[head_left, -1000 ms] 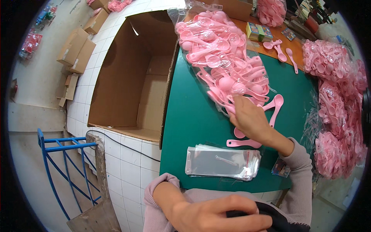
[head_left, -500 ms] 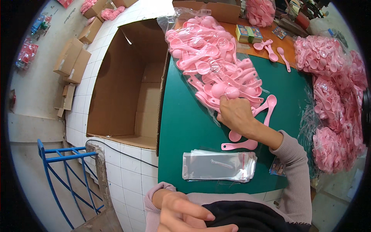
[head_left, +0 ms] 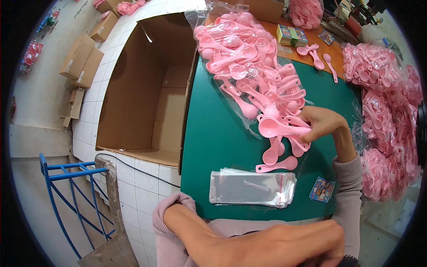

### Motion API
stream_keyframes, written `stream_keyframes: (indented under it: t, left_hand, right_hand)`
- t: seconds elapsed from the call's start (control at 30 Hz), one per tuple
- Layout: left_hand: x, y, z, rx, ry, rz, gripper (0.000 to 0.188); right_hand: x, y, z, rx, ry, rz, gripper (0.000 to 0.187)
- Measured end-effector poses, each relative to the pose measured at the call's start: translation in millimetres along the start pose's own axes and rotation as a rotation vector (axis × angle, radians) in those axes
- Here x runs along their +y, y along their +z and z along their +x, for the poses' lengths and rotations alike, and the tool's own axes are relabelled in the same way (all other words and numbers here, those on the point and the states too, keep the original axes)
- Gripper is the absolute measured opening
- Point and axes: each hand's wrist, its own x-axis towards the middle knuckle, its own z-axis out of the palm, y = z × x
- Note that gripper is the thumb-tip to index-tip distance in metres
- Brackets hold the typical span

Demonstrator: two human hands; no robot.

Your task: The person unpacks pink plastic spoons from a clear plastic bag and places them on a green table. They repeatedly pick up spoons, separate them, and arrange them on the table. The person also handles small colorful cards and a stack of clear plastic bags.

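My right hand [head_left: 322,122] grips pink plastic spoons [head_left: 280,128] by their handles, closed around them at the near end of a big spoon heap. The heap of pink spoons [head_left: 249,58] spills from a clear plastic bag. Below this hand, a few loose spoons [head_left: 270,155] lie on the green mat. My left hand [head_left: 307,240] reaches across low in front of my body, near the bottom edge; its fingers are bent down and mostly hidden. Between the hands lies a stack of clear plastic sleeves [head_left: 249,189], and right of it small printed cards [head_left: 322,189].
A large open cardboard box [head_left: 171,118] stands left of the green mat [head_left: 202,147]. Bagged pink spoons [head_left: 376,66] line the right side. Banded card stacks [head_left: 291,35] sit at the back. A blue metal frame [head_left: 66,175] stands at lower left.
My right hand has moved right, out of the heap, and now holds spoons. My left hand has swung rightward across my body, and its fingers have turned down.
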Motion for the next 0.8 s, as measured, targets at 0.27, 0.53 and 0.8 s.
stream_keyframes:
  t: [0.27,0.53,0.8]
  left_hand:
    - [-13,3,9,0.028,0.293,-0.021,0.014]
    - [-6,-53,-43,0.438,0.157,0.026,0.024]
    - [-58,-137,-70,0.633,0.102,-0.029,0.027]
  right_hand:
    - [22,-14,-21,0.034,-0.077,0.387,0.019]
    - [65,-83,-55,0.531,-0.048,0.315,0.027]
    - [164,-169,-31,0.706,0.316,0.09,0.024]
